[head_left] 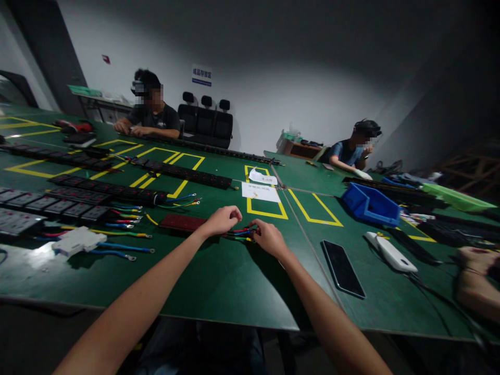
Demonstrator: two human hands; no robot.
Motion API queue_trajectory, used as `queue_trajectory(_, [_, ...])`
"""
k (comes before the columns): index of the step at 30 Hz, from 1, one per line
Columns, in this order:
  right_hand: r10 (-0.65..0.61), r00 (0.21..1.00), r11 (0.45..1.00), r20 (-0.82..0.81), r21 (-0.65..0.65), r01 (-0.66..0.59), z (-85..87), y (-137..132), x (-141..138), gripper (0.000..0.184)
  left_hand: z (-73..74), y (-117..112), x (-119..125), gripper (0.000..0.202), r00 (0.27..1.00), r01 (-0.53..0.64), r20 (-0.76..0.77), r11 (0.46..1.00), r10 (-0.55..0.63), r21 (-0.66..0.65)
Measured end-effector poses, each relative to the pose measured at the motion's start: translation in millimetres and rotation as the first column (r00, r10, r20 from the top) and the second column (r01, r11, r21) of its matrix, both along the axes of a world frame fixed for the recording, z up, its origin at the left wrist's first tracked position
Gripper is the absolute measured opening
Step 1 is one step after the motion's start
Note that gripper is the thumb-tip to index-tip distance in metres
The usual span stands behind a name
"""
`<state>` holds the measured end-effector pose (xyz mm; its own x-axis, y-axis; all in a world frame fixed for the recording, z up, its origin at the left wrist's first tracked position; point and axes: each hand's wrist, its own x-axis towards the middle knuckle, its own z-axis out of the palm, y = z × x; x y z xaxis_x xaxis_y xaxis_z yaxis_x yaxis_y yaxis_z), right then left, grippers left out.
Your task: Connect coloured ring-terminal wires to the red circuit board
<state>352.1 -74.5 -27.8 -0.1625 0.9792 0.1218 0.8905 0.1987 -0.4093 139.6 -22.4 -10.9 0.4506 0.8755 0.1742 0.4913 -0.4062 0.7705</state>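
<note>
Just in front of me lies a dark red socket strip (183, 223), with coloured wires (241, 233) coming out of its right end. My left hand (222, 221) rests over that end, its fingers curled in a pinch above the wires. Whatever those fingers hold, if anything, I cannot make out. From the right, my right hand (267, 237) grips the wire ends between thumb and fingers. Its grip partly hides the wire tips.
Several black socket strips (187, 174) and a white connector block (80, 241) with blue wires lie left. Rightward are a phone (342, 268), a white handheld device (390, 252), a blue bin (369, 204) and another person's hand (478, 276). Two people sit across the green table (234, 281).
</note>
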Motion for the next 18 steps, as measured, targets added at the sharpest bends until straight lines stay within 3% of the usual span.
queue_trajectory(9, [0.151,0.981,0.988,-0.121,-0.004,-0.153,-5.2,7.4,6.9,0.023,2.3,-2.1,-0.8,0.022,1.000,0.009,-0.019,0.999,-0.008,0.034])
queue_trajectory(18, [0.130,0.989,0.991,-0.065,0.004,-0.130,-10.2,8.6,4.9,0.012,-0.5,-0.4,-0.7,0.022,0.999,0.009,-0.033,0.999,-0.008,0.038])
